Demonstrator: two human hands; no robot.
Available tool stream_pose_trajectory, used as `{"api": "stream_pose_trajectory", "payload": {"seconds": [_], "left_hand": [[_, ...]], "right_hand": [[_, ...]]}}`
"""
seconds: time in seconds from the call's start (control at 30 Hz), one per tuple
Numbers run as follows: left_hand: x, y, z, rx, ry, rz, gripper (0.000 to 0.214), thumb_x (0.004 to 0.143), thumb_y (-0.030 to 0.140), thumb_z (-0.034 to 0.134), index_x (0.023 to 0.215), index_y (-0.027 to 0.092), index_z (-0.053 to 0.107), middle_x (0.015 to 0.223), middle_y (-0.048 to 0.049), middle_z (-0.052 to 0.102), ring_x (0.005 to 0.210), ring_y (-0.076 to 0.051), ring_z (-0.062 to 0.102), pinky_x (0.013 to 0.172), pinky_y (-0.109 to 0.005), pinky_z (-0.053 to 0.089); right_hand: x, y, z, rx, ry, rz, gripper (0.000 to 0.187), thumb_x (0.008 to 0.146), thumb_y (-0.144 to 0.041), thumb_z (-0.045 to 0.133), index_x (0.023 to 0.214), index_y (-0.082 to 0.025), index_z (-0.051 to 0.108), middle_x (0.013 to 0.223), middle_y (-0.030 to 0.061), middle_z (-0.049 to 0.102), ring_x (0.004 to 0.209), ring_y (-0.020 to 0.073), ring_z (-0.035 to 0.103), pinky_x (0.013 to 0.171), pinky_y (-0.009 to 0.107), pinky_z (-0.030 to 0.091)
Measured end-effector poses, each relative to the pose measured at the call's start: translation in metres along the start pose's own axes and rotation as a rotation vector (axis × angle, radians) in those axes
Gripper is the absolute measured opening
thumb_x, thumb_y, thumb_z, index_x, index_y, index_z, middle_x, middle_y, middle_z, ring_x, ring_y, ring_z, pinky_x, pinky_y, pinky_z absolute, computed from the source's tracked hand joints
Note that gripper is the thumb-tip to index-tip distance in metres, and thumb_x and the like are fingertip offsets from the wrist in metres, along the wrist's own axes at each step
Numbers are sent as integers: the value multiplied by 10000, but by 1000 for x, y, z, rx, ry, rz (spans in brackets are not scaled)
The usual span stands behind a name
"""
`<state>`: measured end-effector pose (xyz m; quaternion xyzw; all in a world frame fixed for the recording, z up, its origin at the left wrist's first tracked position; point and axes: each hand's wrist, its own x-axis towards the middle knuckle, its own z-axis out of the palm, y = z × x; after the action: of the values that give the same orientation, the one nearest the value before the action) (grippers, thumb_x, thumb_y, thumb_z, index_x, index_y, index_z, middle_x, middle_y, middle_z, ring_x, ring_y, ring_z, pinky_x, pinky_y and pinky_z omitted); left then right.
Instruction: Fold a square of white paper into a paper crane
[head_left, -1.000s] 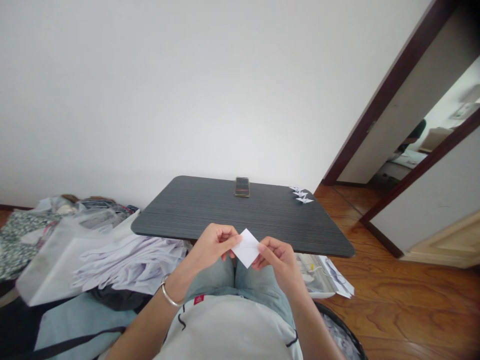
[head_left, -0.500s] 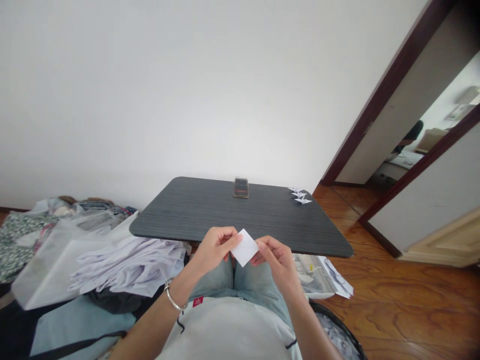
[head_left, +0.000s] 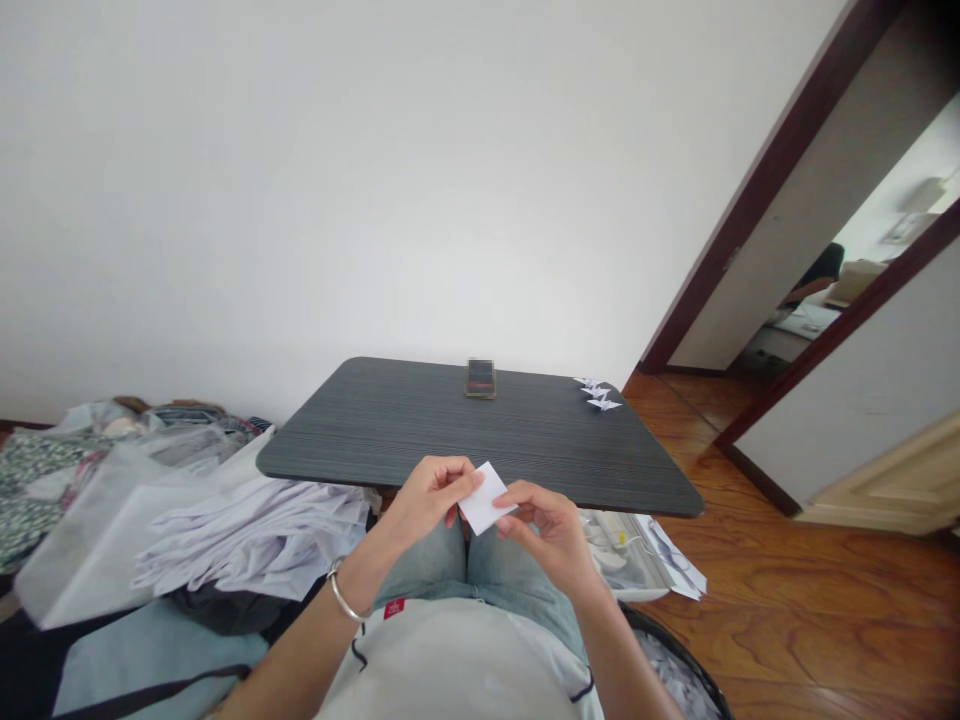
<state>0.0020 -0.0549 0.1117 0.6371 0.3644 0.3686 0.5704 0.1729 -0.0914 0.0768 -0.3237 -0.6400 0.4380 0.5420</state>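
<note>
A small folded square of white paper [head_left: 482, 497], turned cornerwise, is held over my lap just in front of the table's near edge. My left hand [head_left: 437, 498] pinches its left corner between thumb and fingers. At the right side, my right hand [head_left: 546, 528] has its index finger and thumb on the paper's lower right edge. Several folded white paper cranes [head_left: 600, 395] sit in a row at the far right corner of the dark table [head_left: 390, 420].
A small dark framed object [head_left: 480, 379] stands at the table's back edge. Crumpled white sheets [head_left: 247, 535] and bagged clothes lie to the left. Below right are a clear plastic container [head_left: 628, 555] and a black-rimmed bin [head_left: 675, 665]. A person [head_left: 817, 275] shows through the doorway.
My right hand has shifted its fingers from the paper's right corner onto its face and lower right edge. My left hand keeps its pinch. The view has tilted slightly.
</note>
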Motion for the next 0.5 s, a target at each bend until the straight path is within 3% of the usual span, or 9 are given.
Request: {"api": "stream_pose_trajectory", "payload": {"seconds": [0.2, 0.3, 0.4, 0.5], "left_hand": [[3, -4, 3, -18, -19, 3, 373, 761, 458, 573, 603, 122, 539, 469, 38, 478, 375, -46, 376, 349, -155, 280], [3, -5, 4, -78, 17, 61, 337, 783, 457, 552, 813, 123, 589, 503, 44, 483, 395, -60, 411, 346, -152, 317], [0, -6, 2, -104, 101, 201, 386, 750, 395, 627, 1056, 167, 565, 744, -15, 576, 565, -95, 523, 428, -162, 417], [-5, -6, -1, 0, 141, 356, 348, 643, 278, 750, 962, 186, 648, 1139, -103, 528, 835, -159, 561, 634, -231, 503]], "right_hand": [[1, 0, 1, 14, 46, -5, 41, 730, -246, 695, 755, -214, 699, 698, 19, 649, 612, 146, 589, 548, 245, 496], [1, 3, 1, 33, 114, -11, 47, 731, -259, 694, 728, -213, 704, 639, 11, 635, 544, 138, 577, 520, 252, 490], [1, 6, 0, 47, 210, -17, 44, 723, -258, 699, 717, -215, 706, 623, 8, 635, 532, 139, 583, 517, 255, 480], [2, 7, 1, 57, 284, -32, 35, 717, -253, 703, 720, -218, 708, 617, 3, 635, 531, 137, 581, 510, 252, 469]]}}
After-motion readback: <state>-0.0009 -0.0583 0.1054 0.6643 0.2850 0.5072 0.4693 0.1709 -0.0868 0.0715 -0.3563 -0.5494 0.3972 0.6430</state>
